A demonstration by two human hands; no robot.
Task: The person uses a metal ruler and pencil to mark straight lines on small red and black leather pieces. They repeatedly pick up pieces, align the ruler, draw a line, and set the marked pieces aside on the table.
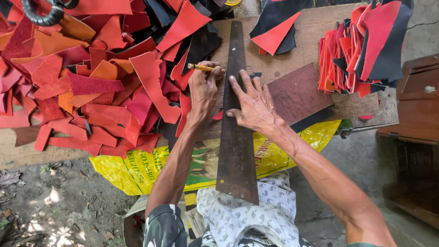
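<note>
My left hand [202,89] grips an orange pencil [204,68] with its tip against the left edge of a long rusty saw blade [236,151]. The blade lies lengthwise on the wooden bench [315,27] and juts out over my lap. My right hand [252,103] presses flat on the blade with fingers spread. To the right of the blade lies a dark maroon leather sheet [299,93], partly under my right hand.
A big heap of red and orange leather scraps [91,77] covers the bench's left side. A stack of red and black pieces [361,50] sits at the right. A yellow printed sack [146,167] hangs off the front edge. A brown wooden cabinet [418,105] stands at far right.
</note>
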